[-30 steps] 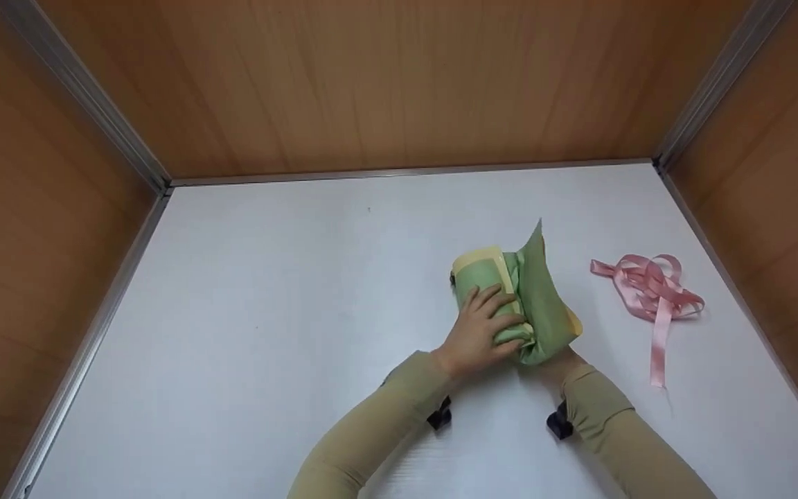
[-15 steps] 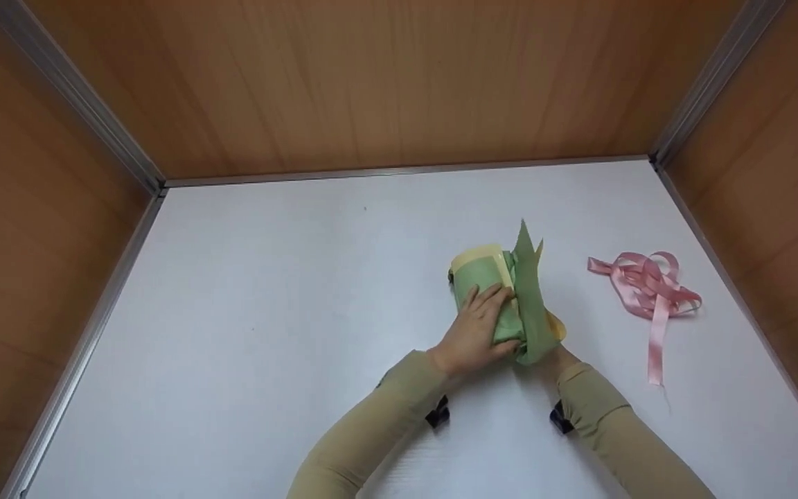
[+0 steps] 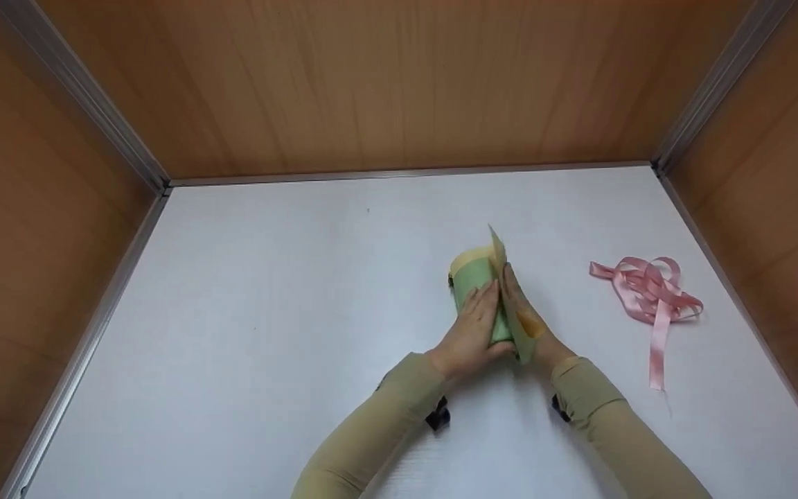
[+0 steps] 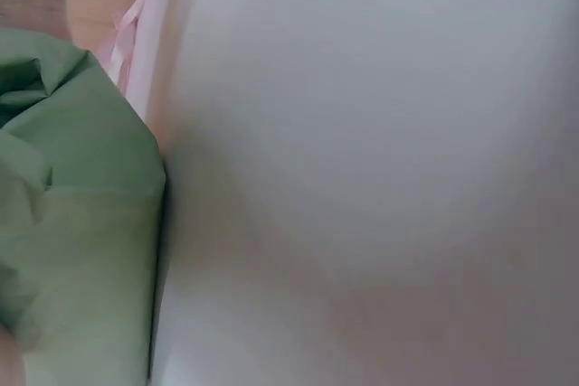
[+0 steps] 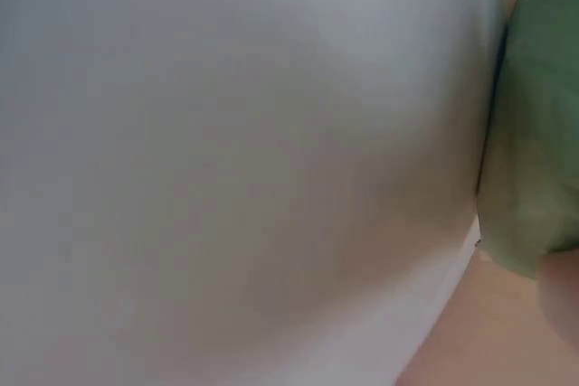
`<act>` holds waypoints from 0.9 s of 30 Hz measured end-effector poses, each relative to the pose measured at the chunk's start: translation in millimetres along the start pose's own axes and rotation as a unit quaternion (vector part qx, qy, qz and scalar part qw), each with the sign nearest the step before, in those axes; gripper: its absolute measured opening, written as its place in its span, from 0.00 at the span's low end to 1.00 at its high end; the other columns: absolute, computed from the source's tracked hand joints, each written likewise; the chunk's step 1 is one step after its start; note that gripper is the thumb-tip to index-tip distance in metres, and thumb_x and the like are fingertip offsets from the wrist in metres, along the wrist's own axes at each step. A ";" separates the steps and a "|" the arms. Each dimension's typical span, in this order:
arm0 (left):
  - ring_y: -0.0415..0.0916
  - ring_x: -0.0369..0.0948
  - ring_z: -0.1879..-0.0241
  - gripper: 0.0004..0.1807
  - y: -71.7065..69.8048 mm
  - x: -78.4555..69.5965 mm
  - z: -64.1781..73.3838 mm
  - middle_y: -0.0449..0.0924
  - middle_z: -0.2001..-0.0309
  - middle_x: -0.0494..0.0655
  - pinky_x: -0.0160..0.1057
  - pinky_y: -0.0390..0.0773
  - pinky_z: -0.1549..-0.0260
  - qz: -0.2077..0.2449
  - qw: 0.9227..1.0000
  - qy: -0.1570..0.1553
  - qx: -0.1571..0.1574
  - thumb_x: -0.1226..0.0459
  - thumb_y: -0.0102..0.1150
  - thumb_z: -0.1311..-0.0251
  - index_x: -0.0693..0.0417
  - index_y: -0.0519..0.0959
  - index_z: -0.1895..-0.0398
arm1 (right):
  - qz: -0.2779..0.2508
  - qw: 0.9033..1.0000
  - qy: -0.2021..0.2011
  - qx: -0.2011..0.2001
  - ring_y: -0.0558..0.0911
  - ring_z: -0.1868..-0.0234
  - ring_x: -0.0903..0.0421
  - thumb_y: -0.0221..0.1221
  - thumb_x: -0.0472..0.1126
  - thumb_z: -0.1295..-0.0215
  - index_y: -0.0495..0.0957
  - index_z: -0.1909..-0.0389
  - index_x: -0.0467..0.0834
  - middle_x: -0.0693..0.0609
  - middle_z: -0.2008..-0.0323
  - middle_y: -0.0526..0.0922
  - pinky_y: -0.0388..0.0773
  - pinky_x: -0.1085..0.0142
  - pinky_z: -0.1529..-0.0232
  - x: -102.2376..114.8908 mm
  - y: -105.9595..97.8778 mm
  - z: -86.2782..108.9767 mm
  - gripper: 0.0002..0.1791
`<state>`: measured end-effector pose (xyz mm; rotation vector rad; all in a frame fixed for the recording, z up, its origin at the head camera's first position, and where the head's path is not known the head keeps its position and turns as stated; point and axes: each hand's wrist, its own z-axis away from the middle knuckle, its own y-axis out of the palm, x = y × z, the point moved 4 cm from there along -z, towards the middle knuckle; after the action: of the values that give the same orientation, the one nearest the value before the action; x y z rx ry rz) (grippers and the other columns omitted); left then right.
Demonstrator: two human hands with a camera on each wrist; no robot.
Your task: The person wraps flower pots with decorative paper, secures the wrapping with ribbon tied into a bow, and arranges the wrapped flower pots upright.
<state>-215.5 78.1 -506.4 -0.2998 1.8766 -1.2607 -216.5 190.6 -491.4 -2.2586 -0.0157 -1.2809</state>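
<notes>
green paper bundle lies on the desk between the 2 hands, its long axis running away from the person, the far end leaning a little to the left. going left to right: the left hand rests over its near part, fingers straight, pressing rather than gripping. next, along the bundle's right side, a loose paper flap stands up lengthwise. the right hand lies flat against that flap's outer face, fingers extended, clasping nothing. neither hand is clearly nearer; the flap between them seems the relation that matters. farther right, well apart, lies a pink ribbon.
</notes>
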 end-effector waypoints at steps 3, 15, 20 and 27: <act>0.21 0.52 0.26 0.56 0.4 3.2 2.2 0.24 0.27 0.65 0.48 0.35 0.28 0.059 0.998 0.001 0.010 0.46 0.53 0.37 0.71 0.29 0.29 | 0.011 1.000 0.011 0.010 0.32 0.27 0.65 0.39 0.52 0.25 0.34 0.27 0.43 0.55 0.27 0.32 0.31 0.55 0.28 -11.3 -0.9 -1.6 0.36; 0.08 0.55 0.31 0.55 -6.9 11.6 -0.3 0.08 0.30 0.58 0.67 0.28 0.36 0.361 0.924 -0.031 -0.120 0.26 0.11 0.45 0.58 0.16 0.31 | 0.104 0.982 0.148 0.056 0.39 0.26 0.39 0.44 0.45 0.27 0.41 0.27 0.36 0.39 0.25 0.37 0.38 0.42 0.30 -32.1 -6.3 2.9 0.36; 0.12 0.55 0.29 0.54 -8.8 16.0 0.8 0.12 0.28 0.55 0.69 0.31 0.36 0.396 0.905 -0.061 -0.141 0.25 0.16 0.45 0.51 0.24 0.27 | 0.108 0.977 0.171 0.071 0.37 0.25 0.43 0.51 0.50 0.31 0.38 0.25 0.43 0.44 0.25 0.36 0.39 0.41 0.30 -25.4 -4.7 0.8 0.43; 0.26 0.51 0.26 0.37 -6.8 22.8 -0.6 0.25 0.25 0.50 0.61 0.40 0.32 0.473 0.859 -0.117 -0.160 0.43 0.32 0.32 0.40 0.35 0.25 | 0.126 0.971 0.186 0.081 0.38 0.25 0.44 0.65 0.56 0.45 0.40 0.25 0.44 0.46 0.24 0.38 0.43 0.43 0.29 -23.2 -4.6 -0.7 0.56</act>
<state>-231.7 61.7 -512.0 0.2827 1.6492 -0.2271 -231.1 200.0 -507.6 -1.7900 0.2831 -1.4806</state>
